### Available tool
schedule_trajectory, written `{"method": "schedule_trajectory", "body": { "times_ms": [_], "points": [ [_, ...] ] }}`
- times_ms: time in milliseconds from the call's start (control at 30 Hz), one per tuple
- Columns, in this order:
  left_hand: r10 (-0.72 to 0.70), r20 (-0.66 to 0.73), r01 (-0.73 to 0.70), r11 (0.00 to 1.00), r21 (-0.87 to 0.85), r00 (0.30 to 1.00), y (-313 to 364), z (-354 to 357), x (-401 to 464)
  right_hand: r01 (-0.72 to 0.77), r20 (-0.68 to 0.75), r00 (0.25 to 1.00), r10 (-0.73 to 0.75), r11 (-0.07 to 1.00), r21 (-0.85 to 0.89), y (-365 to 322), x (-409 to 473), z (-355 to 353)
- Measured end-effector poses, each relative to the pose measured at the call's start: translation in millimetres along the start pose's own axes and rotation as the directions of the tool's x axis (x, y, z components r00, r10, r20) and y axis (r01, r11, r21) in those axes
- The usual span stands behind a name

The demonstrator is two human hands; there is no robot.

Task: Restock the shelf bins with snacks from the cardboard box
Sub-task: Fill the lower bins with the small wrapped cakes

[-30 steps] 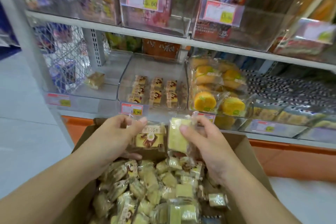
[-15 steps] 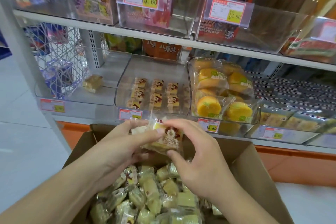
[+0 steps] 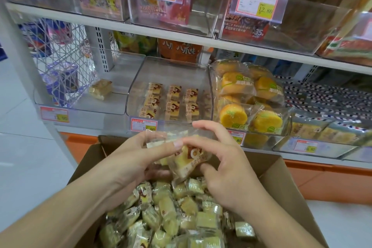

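Observation:
An open cardboard box (image 3: pixel 285 183) at the bottom holds several small wrapped yellow cake snacks (image 3: pixel 171 213). Above the box, both hands meet on a small bunch of wrapped snack packs (image 3: pixel 186 160). My left hand (image 3: pixel 141 159) grips the packs from the left, thumb on top. My right hand (image 3: pixel 223 165) pinches them from the right, index finger and thumb curled round a pack. Just behind them stands a clear shelf bin (image 3: pixel 169 70) with three neat rows of the same snacks (image 3: pixel 173 99).
A nearly bare clear bin (image 3: pixel 80 104) on the left holds one wrapped cake (image 3: pixel 100 89). To the right, a bin of round orange cakes (image 3: pixel 251 96) is full. Price tags (image 3: pixel 146 125) line the shelf edge. A white shelf upright (image 3: pixel 30 78) stands left of the box.
The two packs held apart a second ago have been brought together into one bunch between both hands. The hands moved slightly lower and closer to each other.

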State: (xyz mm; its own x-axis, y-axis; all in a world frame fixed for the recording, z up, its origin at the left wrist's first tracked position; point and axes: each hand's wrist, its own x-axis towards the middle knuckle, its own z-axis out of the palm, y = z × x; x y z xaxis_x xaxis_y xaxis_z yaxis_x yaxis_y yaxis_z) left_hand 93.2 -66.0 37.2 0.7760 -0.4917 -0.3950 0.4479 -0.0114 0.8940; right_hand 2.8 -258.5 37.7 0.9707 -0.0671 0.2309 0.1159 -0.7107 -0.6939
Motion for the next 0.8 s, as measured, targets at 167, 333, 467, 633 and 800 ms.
{"method": "schedule_trajectory", "body": {
  "times_ms": [167, 333, 467, 633, 800],
  "points": [
    [-0.020, -0.015, 0.019, 0.997, -0.069, 1.000, -7.1, 0.1, -0.4, -0.005, -0.087, 0.996, 0.002, 0.999, -0.036, -2.3, -2.1, -0.7],
    [0.001, -0.055, -0.007, 0.994, -0.109, 0.998, -15.6, 6.8, -2.2, -0.079, 0.052, 0.995, 0.081, 0.996, -0.043, -10.9, -7.8, 4.7],
    [-0.003, -0.064, -0.006, 0.989, -0.151, 0.998, -17.5, 6.7, -0.9, -0.118, -0.015, 0.993, 0.117, 0.988, -0.101, -6.5, -6.5, 5.3],
    [0.040, -0.119, -0.056, 0.989, -0.137, 0.992, -6.4, -5.4, 5.9, -0.129, -0.037, 0.991, 0.125, 0.982, -0.138, -0.6, -5.1, -12.5],
    [0.062, -0.115, -0.070, 0.995, -0.067, 0.991, -1.3, -20.7, 14.1, -0.165, -0.094, 0.984, 0.153, 0.977, -0.138, 9.5, -3.9, -23.5]
  ]
}}
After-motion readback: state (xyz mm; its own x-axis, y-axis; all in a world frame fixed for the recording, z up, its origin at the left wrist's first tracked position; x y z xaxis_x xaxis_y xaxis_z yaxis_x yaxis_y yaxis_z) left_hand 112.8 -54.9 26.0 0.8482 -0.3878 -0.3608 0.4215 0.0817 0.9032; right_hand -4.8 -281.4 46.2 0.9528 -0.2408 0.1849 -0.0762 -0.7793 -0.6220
